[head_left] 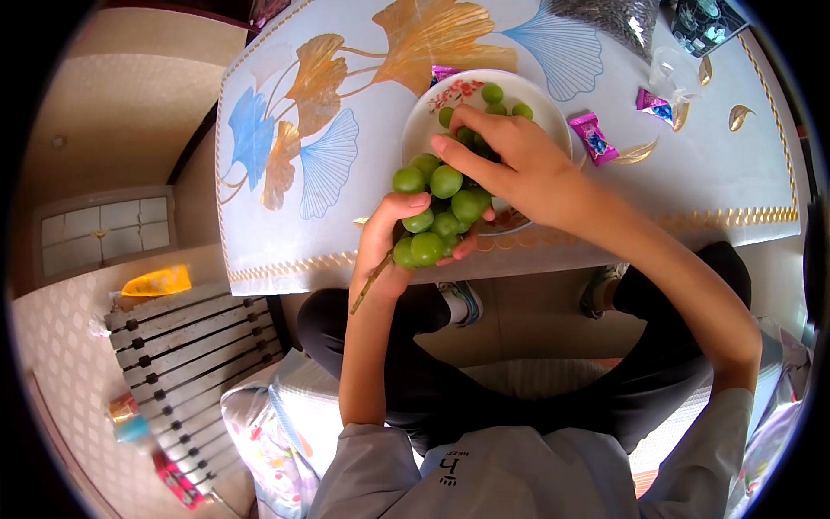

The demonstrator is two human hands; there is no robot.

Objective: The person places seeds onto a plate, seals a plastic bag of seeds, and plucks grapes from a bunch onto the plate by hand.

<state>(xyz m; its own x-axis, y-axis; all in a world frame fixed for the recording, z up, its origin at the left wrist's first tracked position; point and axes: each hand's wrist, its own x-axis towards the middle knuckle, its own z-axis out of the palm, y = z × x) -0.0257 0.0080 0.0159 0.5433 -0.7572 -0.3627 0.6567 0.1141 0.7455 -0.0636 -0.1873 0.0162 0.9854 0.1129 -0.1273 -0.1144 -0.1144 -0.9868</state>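
A bunch of green grapes (445,182) rests in my left hand (380,238), which is wrapped round it from below at the table's front edge. Its bare brown stem (372,281) sticks out toward me past my wrist. Over the upper part of the bunch reaches my right hand (514,164), thumb and forefinger bent close together among the grapes. What its fingertips grip is hidden behind the hand. Beneath lies a white plate (421,130) with a red flower pattern, and a few loose-looking grapes (493,93) show at its far side.
The table wears a pale cloth (285,246) with gold and blue leaf prints. Purple-wrapped sweets (594,138) lie right of the plate. At the back right are a clear bag of dark seeds (618,24), a crumpled plastic wrapper (674,76) and a dark box (705,26). A white radiator (194,381) stands left.
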